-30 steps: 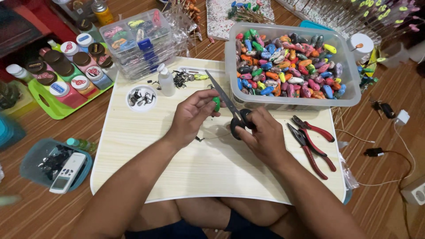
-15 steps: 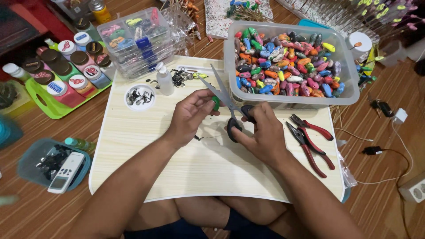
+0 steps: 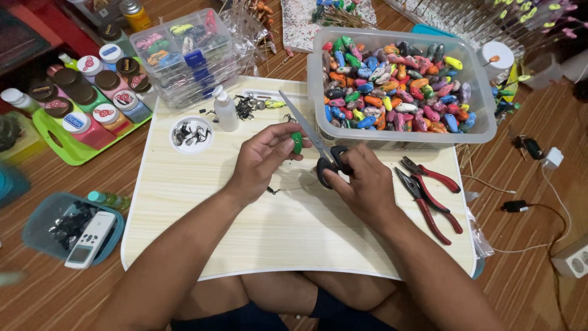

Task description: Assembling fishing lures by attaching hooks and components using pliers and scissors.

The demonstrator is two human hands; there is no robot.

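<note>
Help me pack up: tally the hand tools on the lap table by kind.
Scissors, in the right hand: 1
Red-handled pliers: 2
Total: 3
The left hand pinches a green bead.

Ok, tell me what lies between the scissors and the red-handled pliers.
In the head view, only the right hand and bare tabletop separate scissors from pliers.

Centred on the lap table [image 3: 288,245]. On it, toward the far left: a small dish [image 3: 191,134], with a squeeze bottle [image 3: 225,111] just right of that. At the far right edge: a tub of small pieces [image 3: 401,86]. On the right side: two pliers [image 3: 429,190]. Off the left edge: a tray of jars [image 3: 79,104] and, nearer, a shallow box [image 3: 70,228]. Behind: a compartment box [image 3: 184,52].
</note>
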